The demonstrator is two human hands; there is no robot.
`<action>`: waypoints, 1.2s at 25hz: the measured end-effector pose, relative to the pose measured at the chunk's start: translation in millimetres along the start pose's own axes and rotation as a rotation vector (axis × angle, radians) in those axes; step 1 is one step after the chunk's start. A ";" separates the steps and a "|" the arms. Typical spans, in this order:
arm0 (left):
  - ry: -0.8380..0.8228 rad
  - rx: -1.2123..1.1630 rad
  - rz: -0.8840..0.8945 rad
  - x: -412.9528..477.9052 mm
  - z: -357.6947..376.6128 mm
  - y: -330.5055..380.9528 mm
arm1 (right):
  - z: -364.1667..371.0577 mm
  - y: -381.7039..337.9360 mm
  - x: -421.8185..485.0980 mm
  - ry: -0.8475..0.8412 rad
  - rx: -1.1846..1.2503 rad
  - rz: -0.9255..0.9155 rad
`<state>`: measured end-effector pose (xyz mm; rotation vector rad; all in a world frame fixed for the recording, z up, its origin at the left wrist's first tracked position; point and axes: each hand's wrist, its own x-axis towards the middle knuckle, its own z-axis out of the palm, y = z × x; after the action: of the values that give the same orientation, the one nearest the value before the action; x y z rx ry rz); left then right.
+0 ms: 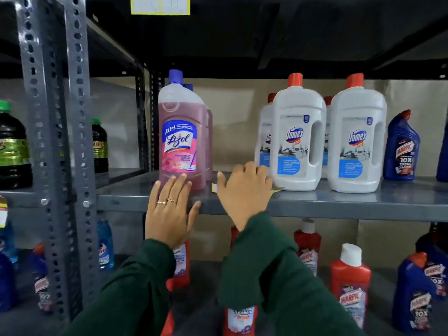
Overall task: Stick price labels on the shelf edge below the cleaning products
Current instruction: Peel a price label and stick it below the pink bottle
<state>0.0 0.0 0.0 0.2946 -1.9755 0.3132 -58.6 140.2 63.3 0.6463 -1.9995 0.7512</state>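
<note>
My left hand (169,209) lies flat with fingers spread over the grey shelf edge (339,209), right below the pink Lizol bottle (180,134). My right hand (244,190) rests on the shelf top between the Lizol bottle and the white Domex bottles (298,139). Yellow label paper (214,187) pokes out on both sides of the right hand; whether the fingers grip it or just press on it is hidden. Two yellow price labels (160,5) are stuck on the edge of the shelf above.
A blue Harpic bottle (401,149) stands at the far right of the shelf. Dark bottles with green caps (13,146) sit beyond the perforated metal upright (55,117) on the left. Red and blue cleaner bottles (350,282) fill the shelf below.
</note>
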 end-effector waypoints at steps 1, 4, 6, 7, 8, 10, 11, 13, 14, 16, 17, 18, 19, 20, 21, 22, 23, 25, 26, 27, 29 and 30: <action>0.026 0.001 0.015 -3.0 0.8 -2.9 | 2.8 -3.7 5.2 -0.125 -0.096 0.074; 0.069 0.026 0.060 -7.1 0.1 -7.4 | 5.3 -12.8 16.3 -0.385 -0.212 0.174; 0.076 0.036 0.070 -5.1 -0.4 -7.8 | 6.9 -14.8 16.4 -0.380 -0.212 0.184; 0.078 0.044 0.071 -4.9 -0.7 -8.1 | 7.0 -15.9 14.7 -0.348 -0.199 0.189; 0.078 0.055 0.073 -4.0 -2.0 -7.8 | 6.9 -17.5 13.1 -0.312 -0.162 0.194; 0.070 0.070 0.070 -5.1 -1.0 -7.5 | 6.0 -17.8 10.8 -0.236 -0.052 0.187; 0.053 0.073 0.064 -5.1 -1.3 -7.0 | 6.2 -18.1 9.1 -0.211 0.015 0.178; 0.034 0.072 0.057 -4.9 -2.0 -6.1 | 5.1 -20.0 4.6 -0.178 0.122 0.169; 0.025 0.069 0.054 -5.1 -2.7 -6.3 | 4.5 -21.2 3.0 -0.162 0.160 0.175; 0.011 0.065 0.055 -5.6 -3.9 -6.7 | 4.0 -21.6 0.3 -0.118 0.228 0.215; 0.008 0.060 0.059 -6.0 -4.5 -6.6 | 5.1 -20.6 -0.5 -0.087 0.286 0.248; 0.000 0.048 0.059 -5.5 -4.6 -6.1 | 5.3 -19.3 -0.7 -0.047 0.378 0.301; -0.011 0.030 0.054 -5.4 -4.8 -5.9 | 5.4 -17.5 0.2 0.005 0.495 0.370; -0.022 0.003 0.046 -5.7 -5.7 -5.4 | 3.1 -16.6 0.6 0.054 0.621 0.439; -0.030 -0.042 0.034 -6.1 -7.1 -4.7 | 0.3 -15.8 0.2 0.084 0.740 0.486; -0.031 -0.107 0.021 -6.8 -9.0 -4.3 | -2.2 -15.0 -1.8 0.091 0.831 0.505; -0.010 -0.201 0.005 -7.1 -11.9 -4.5 | -5.6 -14.9 -4.4 0.082 0.881 0.494; 0.065 -0.422 -0.023 -7.5 -20.1 -6.7 | -10.2 -15.6 -12.0 0.033 0.900 0.419; 0.120 -0.496 -0.025 -7.4 -24.8 -8.5 | -11.4 -16.6 -16.4 0.002 0.899 0.364; 0.178 -0.530 -0.020 -7.3 -29.7 -11.1 | -11.2 -17.6 -20.7 -0.028 0.884 0.297; 0.237 -0.506 -0.006 -4.6 -38.8 -17.7 | -9.8 -19.6 -27.9 -0.091 0.819 0.148; 0.226 -0.460 -0.002 -2.0 -42.6 -22.2 | -8.5 -21.5 -31.8 -0.126 0.781 0.079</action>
<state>44.5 -5.8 17.2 -0.0347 -1.7627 -0.1102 -24.0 136.5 45.0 1.0763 -1.8127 1.5989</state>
